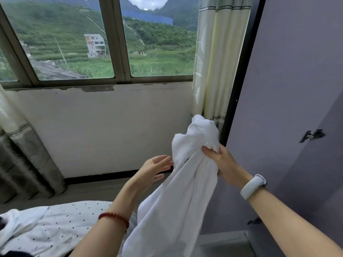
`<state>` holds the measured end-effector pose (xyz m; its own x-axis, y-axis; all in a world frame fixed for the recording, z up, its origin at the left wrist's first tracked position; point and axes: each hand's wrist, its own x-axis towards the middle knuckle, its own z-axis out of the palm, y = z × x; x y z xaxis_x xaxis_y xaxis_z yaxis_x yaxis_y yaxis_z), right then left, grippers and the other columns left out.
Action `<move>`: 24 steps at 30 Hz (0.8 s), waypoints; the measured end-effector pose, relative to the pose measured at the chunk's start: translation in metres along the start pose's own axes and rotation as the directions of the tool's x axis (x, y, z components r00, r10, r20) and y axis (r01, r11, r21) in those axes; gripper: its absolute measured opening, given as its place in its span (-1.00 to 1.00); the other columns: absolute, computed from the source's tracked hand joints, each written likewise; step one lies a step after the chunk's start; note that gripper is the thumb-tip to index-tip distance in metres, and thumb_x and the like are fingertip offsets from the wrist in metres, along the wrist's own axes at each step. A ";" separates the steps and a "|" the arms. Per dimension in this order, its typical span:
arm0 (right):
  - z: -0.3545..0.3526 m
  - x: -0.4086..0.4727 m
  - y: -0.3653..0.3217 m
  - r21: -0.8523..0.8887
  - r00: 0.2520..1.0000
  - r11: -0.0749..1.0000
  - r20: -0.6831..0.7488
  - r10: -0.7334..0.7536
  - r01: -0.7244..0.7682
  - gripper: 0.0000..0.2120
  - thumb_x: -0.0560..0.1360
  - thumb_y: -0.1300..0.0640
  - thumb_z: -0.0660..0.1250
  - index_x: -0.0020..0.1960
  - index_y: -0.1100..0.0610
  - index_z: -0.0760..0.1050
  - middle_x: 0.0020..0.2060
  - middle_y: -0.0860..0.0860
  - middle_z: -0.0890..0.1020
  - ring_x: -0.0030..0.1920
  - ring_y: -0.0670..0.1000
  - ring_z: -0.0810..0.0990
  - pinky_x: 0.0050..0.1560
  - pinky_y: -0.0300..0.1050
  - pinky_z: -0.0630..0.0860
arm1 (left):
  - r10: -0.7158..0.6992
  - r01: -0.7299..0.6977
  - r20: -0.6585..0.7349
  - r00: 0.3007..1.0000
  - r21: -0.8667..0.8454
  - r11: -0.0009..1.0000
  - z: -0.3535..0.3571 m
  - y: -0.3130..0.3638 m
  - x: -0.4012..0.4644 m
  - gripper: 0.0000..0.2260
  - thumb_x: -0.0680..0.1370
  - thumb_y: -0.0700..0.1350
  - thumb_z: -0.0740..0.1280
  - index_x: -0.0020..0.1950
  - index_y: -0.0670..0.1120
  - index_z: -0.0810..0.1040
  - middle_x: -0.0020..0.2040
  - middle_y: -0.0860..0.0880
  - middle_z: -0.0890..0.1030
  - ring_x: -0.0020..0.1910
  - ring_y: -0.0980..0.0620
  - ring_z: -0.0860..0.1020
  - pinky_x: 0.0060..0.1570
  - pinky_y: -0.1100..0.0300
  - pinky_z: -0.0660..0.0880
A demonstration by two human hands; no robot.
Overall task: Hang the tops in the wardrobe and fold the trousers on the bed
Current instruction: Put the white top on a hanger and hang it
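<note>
My right hand (220,162) grips a bunched white garment (178,197) near its top and holds it up in the air; the cloth hangs down to the bottom edge of the view. Just left of the garment, my left hand (154,169) has its fingers spread, fingertips close to the fabric, holding nothing. The bed (61,225), with a white cover dotted in black, lies at the lower left. A grey-purple wardrobe door (289,86) stands open on the right. I cannot tell whether the garment is a top or trousers.
A wide window (111,43) and white wall face me. Curtains hang at the left (22,151) and beside the wardrobe (217,62). A metal latch (311,135) sits on the door. Some white clothing (18,221) lies on the bed's left edge.
</note>
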<state>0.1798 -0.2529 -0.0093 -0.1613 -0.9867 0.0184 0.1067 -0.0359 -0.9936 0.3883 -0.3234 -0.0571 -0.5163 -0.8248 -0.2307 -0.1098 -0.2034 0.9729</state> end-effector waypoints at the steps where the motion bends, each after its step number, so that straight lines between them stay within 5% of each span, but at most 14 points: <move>1: -0.003 -0.002 0.003 0.010 0.999 1.000 0.031 0.013 -0.013 -0.88 0.53 0.22 0.26 0.05 0.11 0.49 -0.10 0.03 0.64 -0.01 0.07 0.62 0.04 -0.01 0.56 | -0.005 0.005 -0.003 1.000 -0.001 1.000 0.004 0.002 0.005 -0.17 0.37 0.26 0.40 0.49 -0.10 0.19 0.34 0.03 0.44 0.37 0.05 0.36 0.34 -0.01 0.29; 4: -0.014 -0.010 0.007 -0.013 0.991 0.999 0.122 0.045 -0.044 -0.79 0.50 0.22 0.28 0.13 0.12 0.47 -0.06 0.02 0.66 0.00 0.05 0.64 -0.03 -0.08 0.58 | -0.066 0.067 0.016 0.998 -0.055 0.996 0.017 0.006 0.019 -0.02 0.31 0.37 0.37 0.55 0.00 -0.02 0.51 0.04 0.15 0.49 0.00 0.12 0.43 -0.13 0.10; 7: -0.029 -0.015 0.003 -0.092 0.986 0.995 0.158 0.050 -0.036 -0.75 0.47 0.20 0.29 0.15 0.10 0.47 -0.04 -0.04 0.67 0.04 -0.01 0.63 0.03 -0.15 0.56 | -0.101 0.122 0.181 0.978 -0.108 0.987 0.034 -0.002 0.028 -0.29 0.36 0.38 0.31 0.40 0.03 0.36 0.33 0.03 0.49 0.34 -0.01 0.41 0.32 -0.03 0.28; 11: -0.071 -0.023 0.003 -0.219 0.999 0.975 -0.034 0.024 -0.031 -0.85 0.52 0.26 0.28 0.03 0.05 0.50 -0.07 -0.07 0.64 0.04 -0.02 0.58 0.05 -0.19 0.49 | 0.073 -0.076 -0.020 0.997 -0.210 0.975 0.072 0.007 0.041 -0.60 0.48 0.02 0.39 0.19 -0.22 0.52 0.02 -0.13 0.66 0.01 -0.08 0.63 -0.02 0.03 0.55; 13: -0.099 -0.026 0.011 -0.377 0.983 0.922 -0.184 0.015 -0.085 -0.84 0.51 0.25 0.31 0.05 0.06 0.48 0.02 -0.02 0.61 0.09 0.01 0.53 0.12 -0.12 0.44 | 0.164 -0.170 -0.072 0.984 -0.078 0.982 0.087 0.020 0.046 -0.77 0.56 -0.07 0.32 0.06 -0.23 0.57 -0.10 -0.11 0.67 -0.10 -0.06 0.64 -0.16 0.13 0.57; 16: -0.137 -0.030 0.013 -0.572 0.963 0.799 -0.269 0.030 -0.185 -0.40 0.49 0.23 0.33 0.46 0.11 0.15 0.38 0.06 0.33 0.32 0.04 0.38 0.30 -0.04 0.36 | 0.291 -0.299 0.075 0.954 0.176 0.938 0.114 0.042 0.052 -0.79 0.58 -0.12 0.27 -0.19 -0.19 0.57 -0.30 -0.01 0.62 -0.31 0.09 0.58 -0.30 0.29 0.50; 18: -0.151 -0.032 0.001 -0.638 0.978 0.766 -0.195 -0.068 -0.074 -0.26 0.50 0.24 0.31 0.51 0.02 -0.05 0.47 -0.04 0.14 0.44 -0.04 0.21 0.42 -0.04 0.22 | 0.322 -0.389 0.223 0.920 0.427 0.816 0.139 0.051 0.061 -0.73 0.58 -0.11 0.27 -0.25 -0.24 0.52 -0.35 -0.01 0.52 -0.38 0.09 0.46 -0.33 0.27 0.40; 21: -0.165 -0.033 -0.028 -0.661 0.980 0.728 0.063 -0.186 0.181 -0.36 0.52 0.28 0.28 0.38 -0.22 0.07 0.38 -0.33 0.15 0.40 -0.35 0.13 0.42 -0.31 0.11 | 0.274 -0.467 0.387 0.880 0.611 0.639 0.181 0.054 0.078 -0.61 0.58 -0.06 0.27 -0.35 -0.27 0.33 -0.38 -0.08 0.32 -0.39 0.01 0.25 -0.37 0.19 0.23; 24: -0.177 -0.031 -0.044 -0.687 0.977 0.695 0.167 -0.133 0.212 -0.51 0.54 0.25 0.25 0.26 -0.26 0.26 0.27 -0.35 0.37 0.31 -0.42 0.25 0.32 -0.51 0.14 | 0.250 -0.514 0.463 0.850 0.627 0.586 0.207 0.058 0.085 -0.55 0.58 -0.09 0.28 -0.42 -0.09 0.13 -0.46 0.02 0.18 -0.52 0.09 0.14 -0.48 0.28 0.15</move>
<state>0.0066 -0.1923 0.0143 -0.0081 -0.9856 0.1687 -0.6342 -0.1254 -0.7630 0.1619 -0.2960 -0.0178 -0.8600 -0.5075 0.0538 -0.3313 0.6352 0.6977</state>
